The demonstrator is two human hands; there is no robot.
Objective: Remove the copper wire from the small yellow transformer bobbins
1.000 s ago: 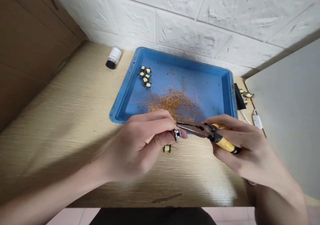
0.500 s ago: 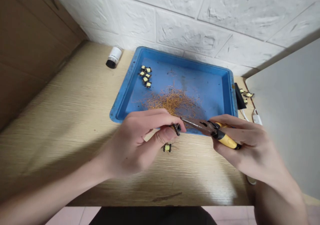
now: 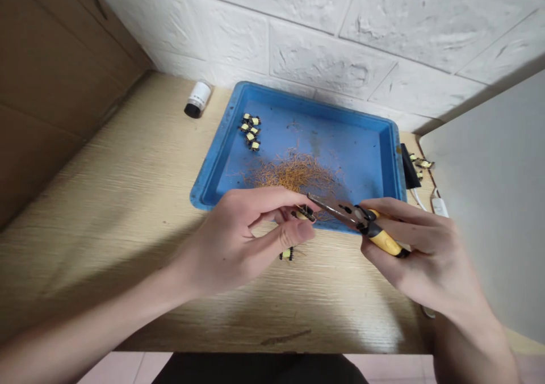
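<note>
Between the thumb and fingers of my left hand [image 3: 251, 242] is a small black and yellow transformer [image 3: 304, 213], partly covered by the fingers. My right hand [image 3: 419, 247] is wrapped round long-nose pliers [image 3: 340, 211] with yellow and black handles. The plier tips point left and lie at my left index fingertip, close above the transformer; whether they touch it I cannot tell. Another transformer [image 3: 286, 254], with thin wires sticking out, lies on the table just below my left thumb. Behind my hands, a heap of copper wire clippings [image 3: 293, 171] sits in a blue tray [image 3: 387, 145].
Several transformers [image 3: 250, 131] are grouped at the tray's left side. A white bottle with a black cap [image 3: 198, 99] lies on the wooden table [image 3: 140, 162] at the back left. More transformers [image 3: 423, 163], a black object [image 3: 409, 168] and a white cable are right of the tray.
My left fingers have turned the transformer, so its yellow side now shows, and the thumb has slid right. The pliers have stayed nearly in place. The view has shifted slightly.
</note>
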